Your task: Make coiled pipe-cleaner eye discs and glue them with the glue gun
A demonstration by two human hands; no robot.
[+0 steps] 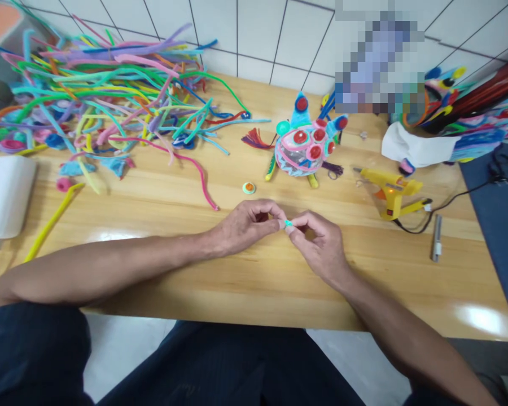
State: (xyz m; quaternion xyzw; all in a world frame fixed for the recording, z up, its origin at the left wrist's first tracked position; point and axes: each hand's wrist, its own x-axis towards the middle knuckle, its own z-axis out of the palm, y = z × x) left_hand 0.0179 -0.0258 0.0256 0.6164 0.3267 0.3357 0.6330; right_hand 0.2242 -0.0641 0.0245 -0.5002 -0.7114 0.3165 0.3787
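Between the fingertips of both hands is a small teal-green piece of pipe cleaner (288, 223), mostly hidden by the fingers. My left hand (248, 228) pinches it from the left, and my right hand (319, 245) grips it from the right, just above the wooden table. A small round disc (249, 187), orange in the middle with a pale rim, lies beyond my left hand. Farther back stands a colourful pipe-cleaner figure (300, 149) with red-centred circles, blue horn-like points and yellow-green feet.
Loose pipe cleaners (110, 96) lie heaped at the back left. A yellow stick (53, 223) and a white box (4, 194) are on the left. On the right are a yellow glue gun (389, 189) with its cord and a utility knife (437, 239). White tiled wall (258, 34) borders the back.
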